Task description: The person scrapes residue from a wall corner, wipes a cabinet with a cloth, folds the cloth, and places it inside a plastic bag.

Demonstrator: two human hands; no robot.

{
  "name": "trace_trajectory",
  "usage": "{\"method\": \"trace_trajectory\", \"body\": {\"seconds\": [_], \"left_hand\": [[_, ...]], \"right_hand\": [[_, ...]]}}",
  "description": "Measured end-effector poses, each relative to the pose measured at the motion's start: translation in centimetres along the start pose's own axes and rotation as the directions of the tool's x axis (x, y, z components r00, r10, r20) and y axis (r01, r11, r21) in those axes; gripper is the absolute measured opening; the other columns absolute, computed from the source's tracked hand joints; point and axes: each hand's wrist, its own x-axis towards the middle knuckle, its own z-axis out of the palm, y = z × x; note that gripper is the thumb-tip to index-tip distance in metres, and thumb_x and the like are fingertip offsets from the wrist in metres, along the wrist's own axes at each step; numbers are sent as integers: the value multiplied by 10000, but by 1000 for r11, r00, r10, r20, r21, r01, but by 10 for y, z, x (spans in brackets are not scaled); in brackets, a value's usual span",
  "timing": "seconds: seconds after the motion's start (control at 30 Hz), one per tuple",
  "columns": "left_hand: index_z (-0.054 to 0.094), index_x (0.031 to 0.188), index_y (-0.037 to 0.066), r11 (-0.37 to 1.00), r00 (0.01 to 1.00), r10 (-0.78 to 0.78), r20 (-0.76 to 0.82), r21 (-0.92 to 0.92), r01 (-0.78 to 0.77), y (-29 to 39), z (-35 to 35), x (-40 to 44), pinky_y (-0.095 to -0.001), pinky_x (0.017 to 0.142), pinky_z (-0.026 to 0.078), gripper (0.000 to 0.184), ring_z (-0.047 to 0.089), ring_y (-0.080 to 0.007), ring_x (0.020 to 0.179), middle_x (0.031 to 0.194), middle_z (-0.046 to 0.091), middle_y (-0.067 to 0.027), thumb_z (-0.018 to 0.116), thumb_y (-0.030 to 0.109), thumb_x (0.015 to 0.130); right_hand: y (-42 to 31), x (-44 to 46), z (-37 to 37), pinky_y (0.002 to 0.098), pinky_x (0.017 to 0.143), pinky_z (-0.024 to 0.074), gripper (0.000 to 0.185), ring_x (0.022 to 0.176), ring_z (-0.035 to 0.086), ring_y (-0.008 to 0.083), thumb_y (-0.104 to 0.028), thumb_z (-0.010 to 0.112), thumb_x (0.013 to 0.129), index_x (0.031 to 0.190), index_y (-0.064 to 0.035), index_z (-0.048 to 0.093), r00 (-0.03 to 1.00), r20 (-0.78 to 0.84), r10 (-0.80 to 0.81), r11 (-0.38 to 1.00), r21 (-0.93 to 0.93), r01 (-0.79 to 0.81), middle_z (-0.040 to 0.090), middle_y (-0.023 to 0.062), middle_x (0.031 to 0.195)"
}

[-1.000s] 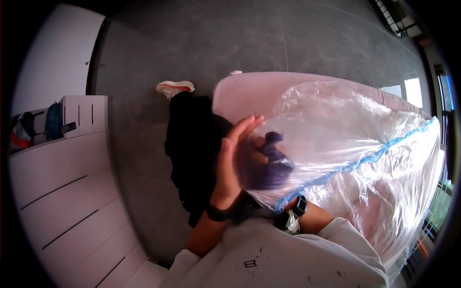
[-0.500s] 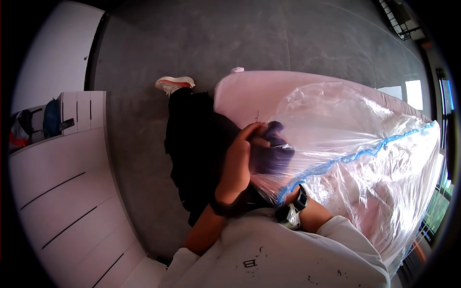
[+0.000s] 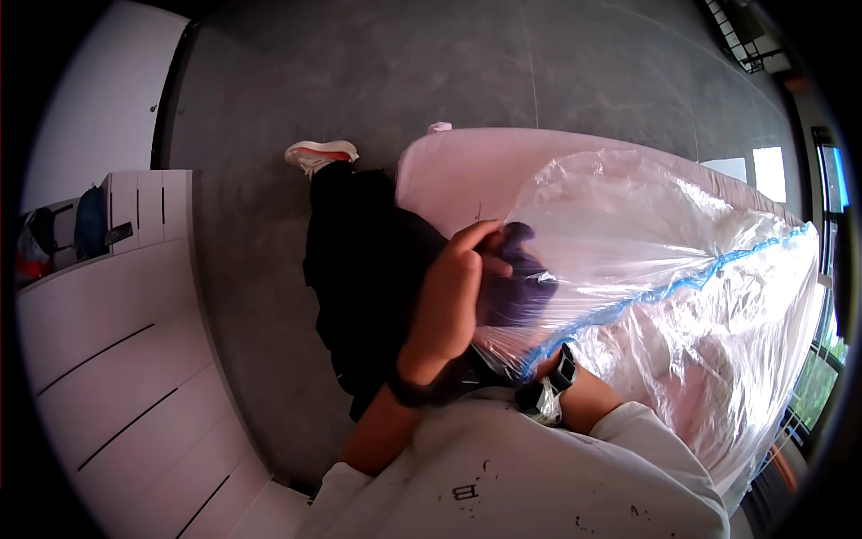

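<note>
My left hand (image 3: 453,292) comes from the left with curled fingers, closed at the near left edge of a clear plastic cover (image 3: 620,234) with a blue elastic band. Its fingertips meet a dark purple item (image 3: 521,301), soft-looking and seen through the film. Below that item, my right hand (image 3: 505,262) is under the plastic, its fingers partly visible and wrapped round the purple item; most of the hand is hidden. The cover lies over a pink padded surface (image 3: 458,171), stretched tight around the hands.
Dark-trousered legs (image 3: 368,260) and a light shoe (image 3: 321,154) are left of the pink surface. White drawers (image 3: 126,350) line the left side, with bags (image 3: 90,220) in a recess. Grey floor (image 3: 359,72) lies beyond; windows (image 3: 819,386) are at the right.
My left hand was raised with fingers extended; its fingers have curled in at the plastic edge and the purple item. The purple item has shifted slightly right.
</note>
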Motion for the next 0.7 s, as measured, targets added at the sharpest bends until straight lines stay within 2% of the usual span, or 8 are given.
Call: {"method": "trace_trajectory", "body": {"seconds": [0.03,0.1,0.23,0.3,0.33,0.43,0.6,0.7], "left_hand": [[479,1278,-28,959,993,-120,-2,-259,115,-8,-2,-1,-276,890,428,484,582,-126,925,1119,581,-105,329,356,1025],[476,1287,-20,750,942,-317,111,-578,321,-20,-11,-2,-264,887,424,489,582,-121,910,1093,585,-88,326,363,1024],[481,1285,-10,836,975,-220,-13,-517,182,-4,0,-6,-269,862,438,450,583,-130,895,1112,576,-82,338,330,1026],[488,1272,-3,999,998,11,-64,41,-8,17,3,-4,-275,848,445,416,581,-148,876,1181,557,-98,360,306,1024],[493,1264,-5,992,996,91,-25,91,-88,15,3,-3,-277,849,441,406,578,-160,868,1239,533,-127,374,298,1022],[498,1262,-11,995,995,73,65,70,-77,7,-3,3,-276,857,435,418,578,-166,866,1256,526,-151,359,305,1025],[477,1289,-36,998,998,-61,15,-10,61,-1,-5,-2,-274,925,395,476,558,-134,931,1098,590,-116,327,334,1030],[464,1299,-48,997,998,-55,-11,-50,54,-4,-2,-3,-276,936,392,483,559,-137,950,1099,585,-119,330,330,1030]], "right_hand": [[0,1,0,236,666,463,229,784,551,121,-327,446,981,1084,-133,511,1000,-7,-1,1000,8,1,514,12,856],[0,1,1,235,665,462,230,784,550,120,-328,445,981,1084,-134,512,1000,-14,4,1000,18,-4,515,11,856],[1,-1,0,234,664,461,230,783,550,117,-330,443,982,1084,-136,512,1000,-24,5,1000,17,-5,515,9,855],[1,-4,2,233,664,460,230,783,550,116,-331,442,982,1084,-137,513,1000,-26,5,1000,18,-5,515,9,855],[0,-4,3,233,664,460,231,783,550,116,-331,441,982,1084,-137,513,1000,-26,7,1000,19,-7,515,8,855],[-1,-6,3,232,663,459,231,783,549,114,-333,440,983,1084,-139,514,999,-35,12,999,38,-10,516,7,854],[0,0,-3,230,662,457,232,782,549,111,-335,437,984,1083,-141,515,996,-89,17,992,123,-6,516,5,853],[-1,2,-5,230,661,456,232,782,548,110,-337,435,985,1083,-143,515,993,-116,10,991,132,5,517,4,852]]}}
